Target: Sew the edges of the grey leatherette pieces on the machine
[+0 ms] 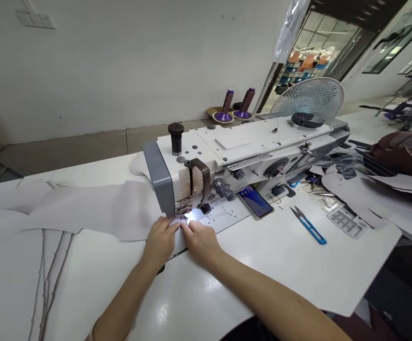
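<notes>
A white and grey sewing machine (198, 151) stands on the table, its lamp lighting the presser foot (184, 207). Just in front of the foot, my left hand (160, 240) has its fingers closed and pressed down at the edge of a light grey fabric piece (136, 210). That piece stretches away to the left. My right hand (200, 240) is beside it, fingers curled and thumb close to my left fingertips. Both hands seem to pinch material by the needle, but the fingers cover most of it.
Light grey fabric panels (6, 265) lie in layers at the left. Right of the machine are a phone (255, 201), blue thread snips (308, 225) and a bobbin case (346, 221). Two thread cones (227, 105) and a fan (308, 97) stand behind. Brown material (405, 151) is piled far right.
</notes>
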The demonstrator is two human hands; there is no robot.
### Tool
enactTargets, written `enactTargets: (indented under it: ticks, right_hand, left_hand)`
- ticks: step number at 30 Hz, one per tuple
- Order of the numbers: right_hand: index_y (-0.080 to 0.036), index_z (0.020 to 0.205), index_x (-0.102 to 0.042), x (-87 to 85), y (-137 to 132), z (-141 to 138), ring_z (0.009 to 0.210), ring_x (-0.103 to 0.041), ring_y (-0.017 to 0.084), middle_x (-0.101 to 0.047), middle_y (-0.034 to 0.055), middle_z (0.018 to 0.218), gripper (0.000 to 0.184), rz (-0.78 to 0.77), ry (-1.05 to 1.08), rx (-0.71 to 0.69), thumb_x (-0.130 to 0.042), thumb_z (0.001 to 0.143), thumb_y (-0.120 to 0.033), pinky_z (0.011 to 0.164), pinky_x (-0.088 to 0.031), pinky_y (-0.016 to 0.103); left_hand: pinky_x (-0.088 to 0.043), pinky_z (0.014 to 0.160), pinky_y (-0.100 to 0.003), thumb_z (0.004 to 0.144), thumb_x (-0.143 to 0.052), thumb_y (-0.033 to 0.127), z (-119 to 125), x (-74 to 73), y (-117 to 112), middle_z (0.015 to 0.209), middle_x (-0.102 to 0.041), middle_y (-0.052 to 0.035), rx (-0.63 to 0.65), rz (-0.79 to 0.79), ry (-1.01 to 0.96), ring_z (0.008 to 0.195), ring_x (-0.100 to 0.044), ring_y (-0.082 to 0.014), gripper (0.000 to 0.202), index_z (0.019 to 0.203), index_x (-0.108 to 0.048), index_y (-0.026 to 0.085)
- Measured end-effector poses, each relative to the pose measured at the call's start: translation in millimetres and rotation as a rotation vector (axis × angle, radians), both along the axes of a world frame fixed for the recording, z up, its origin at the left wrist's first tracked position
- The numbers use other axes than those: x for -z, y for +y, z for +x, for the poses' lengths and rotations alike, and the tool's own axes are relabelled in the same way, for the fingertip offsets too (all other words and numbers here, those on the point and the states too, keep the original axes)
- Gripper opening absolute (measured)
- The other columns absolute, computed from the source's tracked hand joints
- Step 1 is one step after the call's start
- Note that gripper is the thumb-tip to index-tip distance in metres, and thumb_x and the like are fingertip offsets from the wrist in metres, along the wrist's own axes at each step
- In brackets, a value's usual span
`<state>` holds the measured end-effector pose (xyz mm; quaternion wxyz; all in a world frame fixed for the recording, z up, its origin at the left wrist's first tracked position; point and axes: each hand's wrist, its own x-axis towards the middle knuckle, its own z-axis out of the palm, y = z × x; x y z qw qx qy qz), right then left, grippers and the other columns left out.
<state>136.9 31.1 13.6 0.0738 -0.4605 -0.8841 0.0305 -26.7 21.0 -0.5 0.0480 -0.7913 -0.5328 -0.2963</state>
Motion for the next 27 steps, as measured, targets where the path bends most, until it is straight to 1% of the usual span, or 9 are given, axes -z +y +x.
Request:
enactTargets:
  ticks: [5, 8, 12, 16, 19, 27]
  right_hand:
    - [-0.017, 0.107, -0.053, -1.9, 1.0, 0.3, 0.069, -0.050, 0.015, -0.057, 0.0038, 0.081, 0.027, 0.006, 0.004, 0.004, -0.044, 0.083, -0.009, 0.049, -0.019, 0.029]
    - [-0.017, 0.105, -0.053, -1.3, 0.9, -0.1, 0.069, -0.050, 0.015, -0.057, 0.0038, 0.080, 0.023, 0.023, 0.003, 0.002, -0.043, 0.086, -0.010, 0.049, -0.019, 0.028]
    - [-0.018, 0.100, -0.053, 0.7, 1.1, -0.7, 0.069, -0.050, 0.014, -0.057, 0.0034, 0.080, 0.017, 0.035, -0.002, 0.012, -0.042, 0.089, -0.011, 0.050, -0.021, 0.027]
    - [-0.018, 0.102, -0.053, 2.3, 1.2, -0.7, 0.069, -0.051, 0.014, -0.057, 0.0034, 0.080, 0.018, 0.044, 0.007, 0.017, -0.041, 0.090, -0.012, 0.050, -0.020, 0.027]
    - [-0.018, 0.105, -0.052, 2.7, 1.1, -0.4, 0.068, -0.051, 0.014, -0.057, 0.0034, 0.080, 0.020, 0.034, 0.003, 0.018, -0.041, 0.090, -0.013, 0.050, -0.020, 0.027]
    - [-0.018, 0.102, -0.053, 4.1, 1.2, -0.3, 0.067, -0.049, 0.014, -0.056, 0.0036, 0.081, 0.019, 0.033, 0.008, 0.020, -0.042, 0.087, -0.012, 0.050, -0.021, 0.027]
  left_hand:
    - [-0.050, 0.079, -0.037, 0.086, -0.040, 0.010, 0.0, 4.1, 2.1, 0.103, -0.067, -0.0089, 0.006, 0.002, 0.048, 0.089, -0.055, -0.0214, 0.031, 0.099, -0.067, 0.019]
    - [-0.050, 0.080, -0.040, 0.087, -0.039, 0.011, 0.4, 6.1, 3.1, 0.102, -0.067, -0.0089, -0.013, -0.016, 0.065, 0.090, -0.056, -0.0223, 0.032, 0.101, -0.066, 0.020]
    - [-0.050, 0.080, -0.041, 0.086, -0.039, 0.010, -0.3, 6.4, 5.3, 0.099, -0.067, -0.0093, -0.009, -0.029, 0.099, 0.093, -0.055, -0.0240, 0.032, 0.102, -0.066, 0.019]
    - [-0.049, 0.080, -0.041, 0.087, -0.040, 0.011, -0.8, 6.5, 7.0, 0.095, -0.067, -0.0100, -0.024, -0.039, 0.097, 0.097, -0.053, -0.0253, 0.031, 0.102, -0.065, 0.018]
    - [-0.049, 0.079, -0.040, 0.087, -0.041, 0.011, -0.7, 7.2, 7.4, 0.091, -0.066, -0.0089, -0.040, -0.028, 0.113, 0.096, -0.053, -0.0251, 0.030, 0.101, -0.065, 0.019]
    - [-0.048, 0.079, -0.039, 0.087, -0.040, 0.012, 1.2, 5.5, 6.6, 0.089, -0.066, -0.0095, -0.046, -0.010, 0.103, 0.096, -0.053, -0.0249, 0.029, 0.099, -0.065, 0.019]
